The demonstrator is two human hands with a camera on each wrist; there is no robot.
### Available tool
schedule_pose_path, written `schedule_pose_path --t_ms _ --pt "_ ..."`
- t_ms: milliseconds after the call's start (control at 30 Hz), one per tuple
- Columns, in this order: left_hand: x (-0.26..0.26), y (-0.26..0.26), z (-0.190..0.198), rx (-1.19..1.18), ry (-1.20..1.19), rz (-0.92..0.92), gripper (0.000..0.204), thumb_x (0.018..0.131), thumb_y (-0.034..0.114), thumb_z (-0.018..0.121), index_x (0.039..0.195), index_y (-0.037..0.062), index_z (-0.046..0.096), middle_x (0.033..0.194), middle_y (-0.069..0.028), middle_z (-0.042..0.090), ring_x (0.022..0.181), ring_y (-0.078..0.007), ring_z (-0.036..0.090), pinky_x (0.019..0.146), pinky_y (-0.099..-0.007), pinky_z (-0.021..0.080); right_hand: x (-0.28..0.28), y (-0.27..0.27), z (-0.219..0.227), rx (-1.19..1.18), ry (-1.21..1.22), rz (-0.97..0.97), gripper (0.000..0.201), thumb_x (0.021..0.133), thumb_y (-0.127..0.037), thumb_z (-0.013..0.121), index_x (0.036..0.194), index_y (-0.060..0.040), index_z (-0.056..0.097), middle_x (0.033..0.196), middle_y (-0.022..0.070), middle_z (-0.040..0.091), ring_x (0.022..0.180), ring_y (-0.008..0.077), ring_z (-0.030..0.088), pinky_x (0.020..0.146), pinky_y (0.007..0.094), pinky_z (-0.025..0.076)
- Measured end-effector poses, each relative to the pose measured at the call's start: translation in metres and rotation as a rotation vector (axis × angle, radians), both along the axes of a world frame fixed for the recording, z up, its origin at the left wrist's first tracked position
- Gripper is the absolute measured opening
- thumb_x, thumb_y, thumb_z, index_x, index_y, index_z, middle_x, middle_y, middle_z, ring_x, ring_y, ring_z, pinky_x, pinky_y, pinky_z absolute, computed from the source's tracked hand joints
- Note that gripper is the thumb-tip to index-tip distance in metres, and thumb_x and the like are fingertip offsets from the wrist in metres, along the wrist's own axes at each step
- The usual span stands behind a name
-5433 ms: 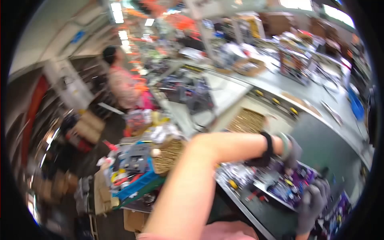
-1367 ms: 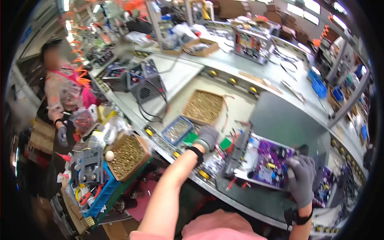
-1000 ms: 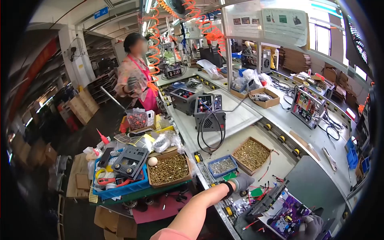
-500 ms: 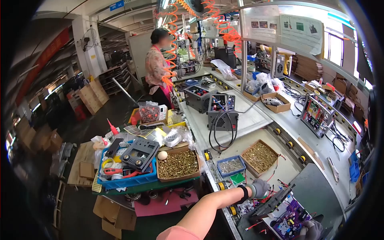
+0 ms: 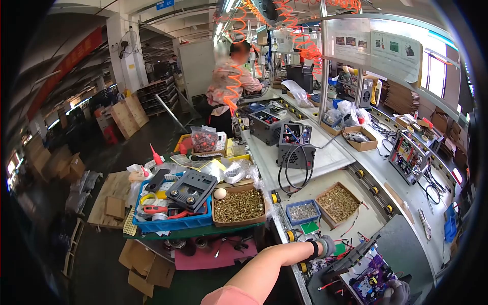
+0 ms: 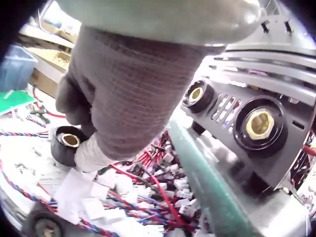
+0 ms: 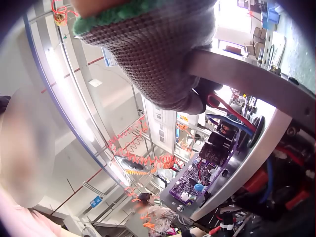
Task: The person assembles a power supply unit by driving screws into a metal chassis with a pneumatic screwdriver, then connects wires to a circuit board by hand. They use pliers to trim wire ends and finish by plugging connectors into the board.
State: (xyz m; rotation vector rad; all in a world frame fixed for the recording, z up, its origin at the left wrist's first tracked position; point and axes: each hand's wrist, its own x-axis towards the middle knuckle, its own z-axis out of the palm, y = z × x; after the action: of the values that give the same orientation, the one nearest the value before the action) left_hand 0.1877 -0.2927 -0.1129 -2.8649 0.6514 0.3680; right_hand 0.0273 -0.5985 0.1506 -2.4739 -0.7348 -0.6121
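Observation:
My left hand [image 5: 327,246], in a grey glove, reaches over the bench in the head view. In the left wrist view its fingertips pinch a black round socket [image 6: 65,146] with a brass centre, just above loose connector leads [image 6: 148,197]. My right hand [image 5: 396,293], also gloved, is at the near right end of an open metal chassis [image 5: 351,281] bearing a purple circuit board [image 5: 373,278]. In the right wrist view it grips the chassis's grey metal edge [image 7: 237,74], which hides some fingers. A black front panel [image 5: 351,257] with similar sockets stands at the chassis's left end.
Left of the bench are a blue tool bin [image 5: 178,222] and a box of brass fittings [image 5: 262,207]. Ahead lie a small blue tray [image 5: 290,214], another brass-parts box [image 5: 325,213] and a black machine [image 5: 295,151] with looped cables. A person [image 5: 229,84] stands farther back.
The head view has swung left and up since the earlier frames. My left hand has moved from beside the blue tray toward the connector leads. My right hand stays at the chassis. The person has turned toward the bench.

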Motion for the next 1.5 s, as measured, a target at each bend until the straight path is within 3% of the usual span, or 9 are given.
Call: schedule_pose_path --t_ms 300,600,800,933,1067,1200,1267,1400,1500 --pt "-0.019 0.023 0.041 -0.052 0.018 -0.081 0.015 0.07 0.015 0.07 0.083 0.0113 0.077 0.078 -0.0075 0.073 0.072 -0.0283 0.072 0.056 -0.045 0.054 0.002 -0.005 -0.008 0.021 -0.015 0.024 0.031 0.094 -0.029 0.06 0.106 -0.0037 0.072 0.095 0.0152 0.071 0.087 0.0318 0.065 0.08 0.0416 0.049" --pt "-0.055 0.053 0.212 -1.191 -0.147 0.378 0.023 0.091 0.025 0.061 0.093 0.0036 0.069 0.075 -0.014 0.068 0.073 -0.0235 0.069 0.064 -0.0387 0.052 0.003 -0.009 -0.004 0.339 -0.055 0.004 0.023 0.097 -0.012 0.058 0.114 0.0014 0.066 0.096 0.007 0.067 0.082 0.0184 0.06 0.073 0.0308 0.05" --pt "-0.124 -0.022 0.309 -1.744 0.079 -0.183 0.021 0.094 0.019 0.059 0.085 -0.0002 0.062 0.073 -0.0039 0.061 0.071 -0.0109 0.058 0.066 -0.0312 0.048 0.0 0.084 0.03 0.511 0.178 0.137 0.039 0.078 0.0 0.045 0.115 0.0024 0.059 0.108 0.0114 0.063 0.098 0.0206 0.059 0.087 0.0312 0.045" --pt "-0.142 -0.049 0.315 -1.755 0.163 -0.15 0.021 0.097 0.02 0.056 0.089 0.0011 0.061 0.076 -0.004 0.058 0.075 -0.0119 0.053 0.072 -0.0303 0.046 0.014 0.075 0.005 0.374 0.691 0.284 0.022 0.097 -0.017 0.052 0.097 0.0019 0.062 0.077 0.0038 0.059 0.062 0.0122 0.052 0.058 0.0281 0.044" --pt "-0.132 -0.045 0.304 -1.81 0.354 0.004 0.03 0.102 0.033 0.052 0.103 0.0046 0.06 0.091 -0.0022 0.057 0.088 -0.0111 0.051 0.08 -0.0271 0.043 0.012 0.062 -0.008 0.527 0.507 0.185 0.022 0.098 -0.018 0.053 0.093 0.0004 0.064 0.069 0.0014 0.057 0.05 0.0088 0.047 0.047 0.0252 0.038" --pt "-0.113 -0.053 0.277 -2.086 0.213 0.096 0.027 0.104 0.033 0.049 0.109 0.0076 0.059 0.084 -0.0008 0.056 0.082 -0.0077 0.054 0.074 -0.0252 0.044 0.009 0.041 0.018 0.606 0.647 0.106 0.021 0.094 -0.006 0.06 0.111 0.0035 0.067 0.091 0.0043 0.066 0.081 0.0154 0.059 0.073 0.0275 0.048" --pt "-0.124 -0.052 0.281 -2.059 0.444 0.245 0.026 0.104 0.032 0.048 0.111 0.0088 0.058 0.074 0.0013 0.054 0.068 -0.0065 0.054 0.063 -0.0233 0.044 0.024 0.039 -0.006 1.344 0.541 0.052 0.027 0.101 -0.026 0.051 0.105 -0.0027 0.065 0.095 0.0052 0.065 0.085 0.0115 0.061 0.074 0.0269 0.047" --pt "-0.138 -0.101 0.26 -1.968 -0.08 -0.081 0.023 0.099 0.024 0.056 0.108 0.0026 0.058 0.087 -0.0053 0.06 0.082 -0.0143 0.059 0.075 -0.0301 0.05 0.029 0.045 0.005 0.959 0.426 0.296 0.047 0.105 -0.04 0.04 0.119 -0.0011 0.063 0.114 0.0085 0.064 0.106 0.0167 0.059 0.1 0.0329 0.044" --pt "-0.143 -0.103 0.266 -1.839 0.373 -0.018 0.027 0.096 0.026 0.06 0.108 0.0019 0.059 0.094 -0.0048 0.062 0.091 -0.0131 0.055 0.082 -0.031 0.046 0.033 0.054 -0.004 1.031 0.426 0.231 0.047 0.105 -0.035 0.039 0.119 0.0027 0.062 0.114 0.0111 0.065 0.109 0.0207 0.059 0.102 0.0354 0.043"
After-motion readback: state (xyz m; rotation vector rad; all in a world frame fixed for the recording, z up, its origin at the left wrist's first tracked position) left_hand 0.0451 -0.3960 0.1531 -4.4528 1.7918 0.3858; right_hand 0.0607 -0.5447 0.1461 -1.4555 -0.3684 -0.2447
